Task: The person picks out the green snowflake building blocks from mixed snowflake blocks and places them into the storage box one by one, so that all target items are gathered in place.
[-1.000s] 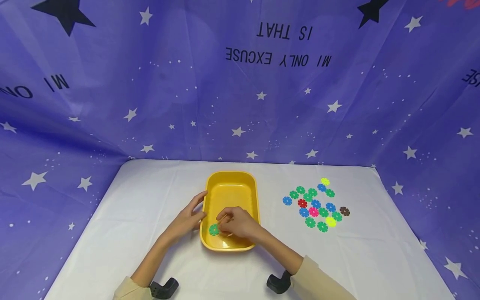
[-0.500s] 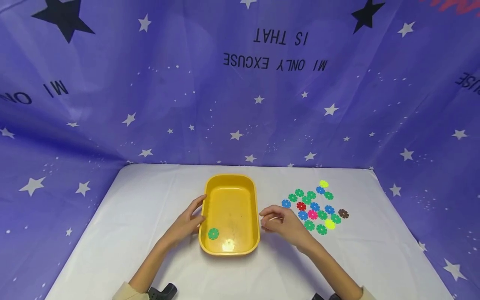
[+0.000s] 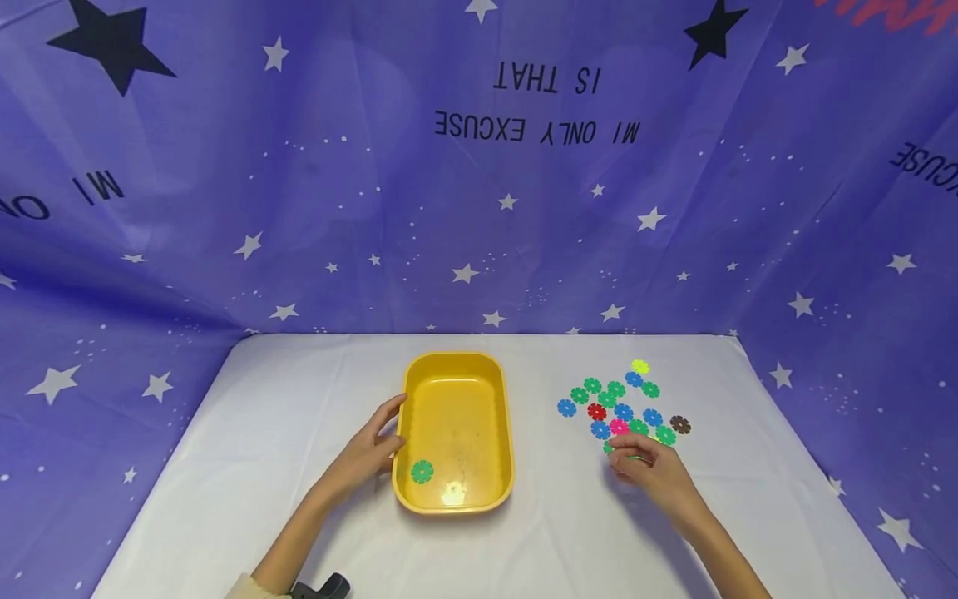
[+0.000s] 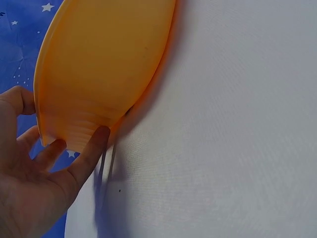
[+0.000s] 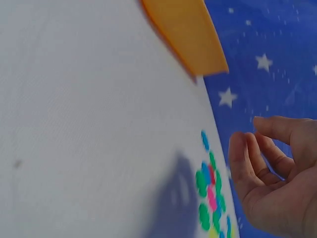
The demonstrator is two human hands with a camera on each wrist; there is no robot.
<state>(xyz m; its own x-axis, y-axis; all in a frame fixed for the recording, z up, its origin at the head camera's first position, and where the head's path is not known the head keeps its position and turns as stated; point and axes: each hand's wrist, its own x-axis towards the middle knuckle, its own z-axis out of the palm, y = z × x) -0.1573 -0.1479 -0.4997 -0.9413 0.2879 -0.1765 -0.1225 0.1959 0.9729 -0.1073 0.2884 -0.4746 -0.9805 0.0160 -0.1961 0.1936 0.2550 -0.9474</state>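
Note:
A yellow rectangular tray (image 3: 511,449) stands on the white table. One green snowflake-shaped plastic disc (image 3: 422,472) lies inside it, near its front left corner. My left hand (image 3: 362,457) rests its fingertips against the tray's left side; the left wrist view has the thumb (image 4: 94,151) on the outer wall. At the right, my right hand (image 3: 662,478) hovers over the near edge of a group of flat discs, partly hiding several green and yellow ones. Its fingers are loosely bent with nothing between them. In the right wrist view the discs (image 5: 212,196) lie beyond the hand's shadow.
Several loose discs in blue, green, red (image 3: 596,412), pink and yellow (image 3: 640,366) lie spread right of the tray, with a brown disc (image 3: 680,424) at the far right. A purple curtain with stars (image 3: 479,208) hangs behind the table (image 3: 554,532).
My right hand has left the tray, where one green disc lies, and moved right to the loose discs. The left hand stays at the tray's side. The head view has shifted slightly.

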